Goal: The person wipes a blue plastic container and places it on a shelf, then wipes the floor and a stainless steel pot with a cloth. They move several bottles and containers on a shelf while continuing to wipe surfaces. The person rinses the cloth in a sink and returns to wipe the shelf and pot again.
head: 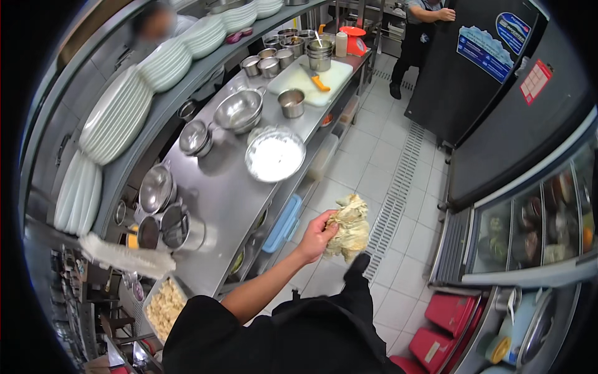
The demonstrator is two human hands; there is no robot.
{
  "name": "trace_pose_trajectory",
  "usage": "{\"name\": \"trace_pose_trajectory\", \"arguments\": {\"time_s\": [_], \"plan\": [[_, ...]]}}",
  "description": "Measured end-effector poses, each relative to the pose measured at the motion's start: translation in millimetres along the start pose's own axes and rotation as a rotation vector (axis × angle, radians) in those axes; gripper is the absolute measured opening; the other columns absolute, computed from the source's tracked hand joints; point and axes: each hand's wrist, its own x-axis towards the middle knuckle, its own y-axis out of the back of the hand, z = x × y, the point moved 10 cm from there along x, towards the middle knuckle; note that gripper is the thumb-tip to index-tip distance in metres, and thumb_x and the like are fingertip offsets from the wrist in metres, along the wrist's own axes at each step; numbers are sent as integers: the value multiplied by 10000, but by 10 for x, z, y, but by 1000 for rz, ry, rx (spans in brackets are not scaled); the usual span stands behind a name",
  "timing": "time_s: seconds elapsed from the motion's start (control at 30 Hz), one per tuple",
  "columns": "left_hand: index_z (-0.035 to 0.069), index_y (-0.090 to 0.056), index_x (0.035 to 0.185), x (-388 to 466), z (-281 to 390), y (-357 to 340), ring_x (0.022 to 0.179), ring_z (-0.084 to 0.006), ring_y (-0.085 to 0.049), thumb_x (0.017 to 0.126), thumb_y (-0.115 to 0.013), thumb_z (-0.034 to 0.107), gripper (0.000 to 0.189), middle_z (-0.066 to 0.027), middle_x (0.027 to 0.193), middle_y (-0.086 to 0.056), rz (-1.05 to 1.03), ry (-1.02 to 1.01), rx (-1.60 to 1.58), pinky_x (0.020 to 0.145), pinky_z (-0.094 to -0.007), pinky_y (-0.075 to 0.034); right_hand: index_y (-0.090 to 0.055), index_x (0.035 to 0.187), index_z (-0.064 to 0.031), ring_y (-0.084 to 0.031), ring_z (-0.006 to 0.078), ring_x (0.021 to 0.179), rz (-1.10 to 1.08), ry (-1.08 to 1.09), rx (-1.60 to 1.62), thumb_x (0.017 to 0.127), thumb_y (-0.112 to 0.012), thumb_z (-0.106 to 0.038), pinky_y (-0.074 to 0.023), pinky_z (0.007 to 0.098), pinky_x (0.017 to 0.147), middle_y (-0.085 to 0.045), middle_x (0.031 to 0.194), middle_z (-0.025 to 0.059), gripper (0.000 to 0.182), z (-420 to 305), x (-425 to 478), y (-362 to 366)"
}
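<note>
My left hand (318, 236) holds a crumpled, pale yellowish cloth (348, 227) between thumb and fingers, above the tiled floor in front of me. Out of view is my right hand. To the left of the cloth stands a steel work table (224, 196). On it, near the edge, is a round bowl (275, 155) with a bright white inside. Behind that bowl are a steel colander (239, 110) and smaller steel strainers (194, 137). A steel pot (291, 103) stands by a white cutting board (336, 77), on which a knife with an orange handle (321, 84) lies.
A shelf with stacked white plates (117, 114) runs above the table. A container of pale chunks (165, 306) is at lower left. Dark fridges (504, 131) and red bins (451, 313) line the right. Two other people (411, 42) stand farther off.
</note>
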Motion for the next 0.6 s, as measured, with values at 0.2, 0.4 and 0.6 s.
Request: {"name": "trace_pose_trajectory", "arguments": {"time_s": [0.2,0.4,0.6], "plan": [[3,-517,1221,2083,50,-109,966,-100,-539,941,-505,63,286,-39,1076,-597,98,0,32,872,-256,-429,-507,668,-93,-472,178,428,-25,-67,-44,856,-483,-169,-387,347,365,-481,540,53,204,-1722,1107,-661],[13,-539,1212,3711,574,86,957,-100,-539,943,-507,72,277,-35,1053,-606,304,-68,193,856,-257,-435,-492,665,-106,-496,184,441,-27,252,-202,869,-490,-178,-404,342,358,-511,564,63,216,-5313,2572,-1778],[1,-534,1207,5558,840,393,981,-115,-554,947,-505,93,277,-46,1073,-607,400,-118,-17,885,-269,-440,-574,958,-135,-581,129,719,-315,691,-345,915,-499,-271,-440,301,568,-579,780,7,161,-9932,2191,-5249]]}}
